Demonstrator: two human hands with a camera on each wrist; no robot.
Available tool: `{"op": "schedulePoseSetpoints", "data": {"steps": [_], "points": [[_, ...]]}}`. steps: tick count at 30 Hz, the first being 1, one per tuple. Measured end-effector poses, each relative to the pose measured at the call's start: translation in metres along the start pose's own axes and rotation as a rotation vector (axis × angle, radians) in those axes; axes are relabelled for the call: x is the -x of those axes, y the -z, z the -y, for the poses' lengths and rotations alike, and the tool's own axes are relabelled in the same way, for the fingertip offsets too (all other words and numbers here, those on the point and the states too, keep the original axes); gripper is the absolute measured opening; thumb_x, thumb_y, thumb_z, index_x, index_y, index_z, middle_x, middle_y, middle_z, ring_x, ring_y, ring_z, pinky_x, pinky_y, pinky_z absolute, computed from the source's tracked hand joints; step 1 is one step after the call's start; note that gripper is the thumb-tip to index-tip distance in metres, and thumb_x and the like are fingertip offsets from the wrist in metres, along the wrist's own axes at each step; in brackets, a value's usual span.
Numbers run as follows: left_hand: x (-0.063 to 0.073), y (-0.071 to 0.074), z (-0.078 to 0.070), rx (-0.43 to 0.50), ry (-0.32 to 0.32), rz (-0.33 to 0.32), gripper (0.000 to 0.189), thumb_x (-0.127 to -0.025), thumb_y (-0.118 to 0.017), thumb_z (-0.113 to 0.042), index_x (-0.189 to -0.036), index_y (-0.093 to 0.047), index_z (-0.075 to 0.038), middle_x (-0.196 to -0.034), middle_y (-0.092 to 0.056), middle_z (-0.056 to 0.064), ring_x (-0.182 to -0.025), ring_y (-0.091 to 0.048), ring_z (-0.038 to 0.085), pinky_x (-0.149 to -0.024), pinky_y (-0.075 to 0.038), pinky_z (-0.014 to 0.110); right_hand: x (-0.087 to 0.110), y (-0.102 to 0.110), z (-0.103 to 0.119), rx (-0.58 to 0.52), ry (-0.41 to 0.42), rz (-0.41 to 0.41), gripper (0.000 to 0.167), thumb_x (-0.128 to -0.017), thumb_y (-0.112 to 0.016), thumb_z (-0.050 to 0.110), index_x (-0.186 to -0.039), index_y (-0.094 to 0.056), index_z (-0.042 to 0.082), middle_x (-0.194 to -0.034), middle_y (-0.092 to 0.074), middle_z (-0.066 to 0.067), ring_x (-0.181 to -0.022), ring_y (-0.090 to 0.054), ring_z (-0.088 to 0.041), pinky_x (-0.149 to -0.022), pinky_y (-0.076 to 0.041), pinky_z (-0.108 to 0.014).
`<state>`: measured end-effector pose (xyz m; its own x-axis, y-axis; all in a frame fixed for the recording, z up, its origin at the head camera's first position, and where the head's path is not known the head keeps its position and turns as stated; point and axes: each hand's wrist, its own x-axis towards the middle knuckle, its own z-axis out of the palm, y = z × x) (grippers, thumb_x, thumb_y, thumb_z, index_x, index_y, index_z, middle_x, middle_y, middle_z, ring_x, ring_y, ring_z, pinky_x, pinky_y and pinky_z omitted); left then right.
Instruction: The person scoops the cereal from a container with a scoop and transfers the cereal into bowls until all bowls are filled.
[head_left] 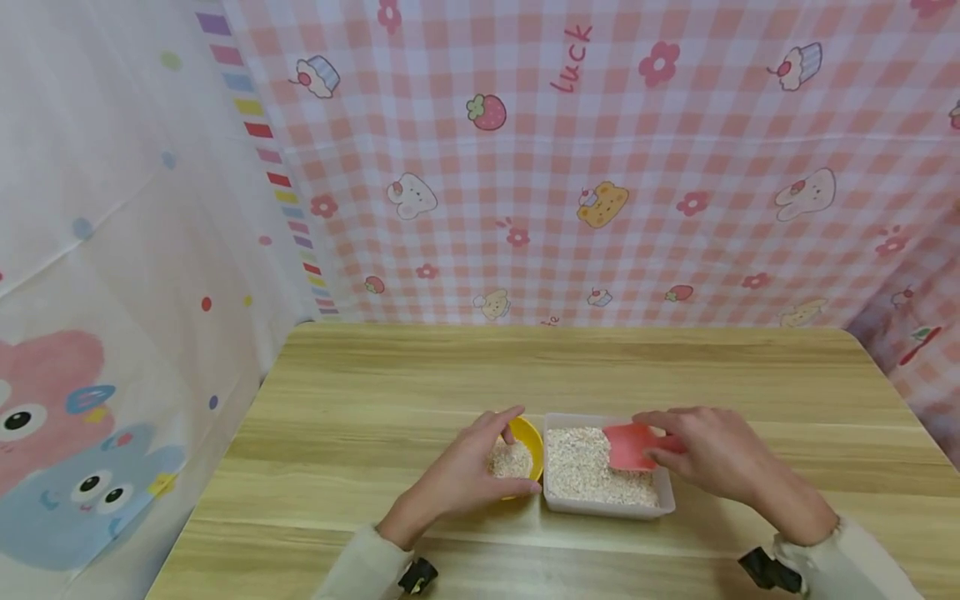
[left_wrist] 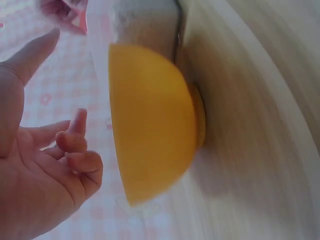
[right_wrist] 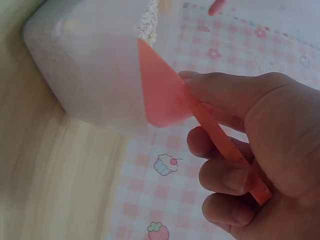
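Note:
My right hand [head_left: 712,450] grips the handle of a red plastic scoop [head_left: 626,447]. Its fingers wrap round the orange-red handle in the right wrist view. The scoop's blade dips over oat flakes [head_left: 577,467] in a translucent rectangular box [head_left: 611,510]. Left of the box, close beside it, a yellow bowl [head_left: 535,442] holds more flakes. My left hand [head_left: 476,467] hovers at the bowl's left side, thumb and forefinger spread over its rim. In the left wrist view, a gap shows between that hand and the bowl [left_wrist: 152,125], fingers loosely bent, holding nothing.
A wood-grain table [head_left: 420,375] carries the bowl and box. Behind it hangs a pink checked cloth [head_left: 450,250], with a white cartoon-printed cloth [head_left: 150,275] on the left. Black bands [head_left: 417,575] sit at both cuffs.

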<state>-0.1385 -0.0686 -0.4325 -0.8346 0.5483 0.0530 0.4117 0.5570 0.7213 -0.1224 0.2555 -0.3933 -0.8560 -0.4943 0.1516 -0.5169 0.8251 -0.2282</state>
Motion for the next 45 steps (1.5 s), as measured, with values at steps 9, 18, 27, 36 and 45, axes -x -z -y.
{"op": "schedulePoseSetpoints", "data": {"steps": [9,18,27,36,45], "points": [[-0.010,-0.017,-0.012,-0.053,0.060,0.104,0.103,-0.073,-0.087,-0.045,-0.152,-0.036,-0.005,-0.091,-0.059,-0.005,-0.069,-0.043,0.006,-0.072,-0.041,0.019,0.006,-0.006,-0.005,-0.085,-0.019,0.003,0.036,-0.082,-0.080,0.017,-0.117,-0.072,0.015,-0.102,-0.075,-0.004,-0.078,-0.071,-0.009,-0.059,-0.051,-0.028],[-0.017,-0.027,-0.015,-0.043,0.092,0.161,0.112,-0.073,-0.086,-0.048,-0.156,-0.025,-0.002,-0.085,-0.054,-0.009,-0.063,-0.041,0.005,-0.061,-0.038,0.019,0.010,-0.009,-0.005,-0.106,-0.043,-0.003,0.037,-0.081,-0.080,0.017,-0.117,-0.072,0.013,-0.098,-0.075,-0.002,-0.078,-0.069,-0.010,-0.062,-0.052,-0.030],[-0.028,-0.026,-0.019,-0.038,0.155,0.213,0.119,-0.071,-0.088,-0.047,-0.159,-0.017,-0.008,-0.078,-0.055,-0.010,-0.062,-0.046,0.007,-0.061,-0.040,0.020,0.009,-0.012,-0.008,-0.165,-0.075,-0.001,0.038,-0.083,-0.079,0.015,-0.120,-0.071,0.010,-0.071,-0.059,0.013,-0.057,-0.043,0.001,-0.053,-0.037,-0.022],[-0.031,-0.017,-0.022,-0.054,0.225,0.218,0.120,-0.069,-0.089,-0.045,-0.159,-0.017,-0.012,-0.075,-0.055,-0.007,-0.060,-0.045,0.010,-0.058,-0.037,0.021,-0.001,-0.016,-0.008,-0.215,-0.069,0.005,0.038,-0.086,-0.076,0.015,-0.123,-0.069,0.009,-0.064,-0.050,0.017,-0.053,-0.035,0.002,-0.053,-0.033,-0.022],[-0.034,-0.024,-0.027,-0.043,0.245,0.229,0.120,-0.068,-0.090,-0.042,-0.159,-0.017,-0.012,-0.073,-0.056,-0.007,-0.060,-0.046,0.011,-0.058,-0.038,0.022,0.002,-0.021,-0.007,-0.241,-0.103,0.019,0.037,-0.086,-0.076,0.014,-0.122,-0.070,0.008,-0.068,-0.054,0.016,-0.056,-0.040,0.001,-0.053,-0.037,-0.022]]}}
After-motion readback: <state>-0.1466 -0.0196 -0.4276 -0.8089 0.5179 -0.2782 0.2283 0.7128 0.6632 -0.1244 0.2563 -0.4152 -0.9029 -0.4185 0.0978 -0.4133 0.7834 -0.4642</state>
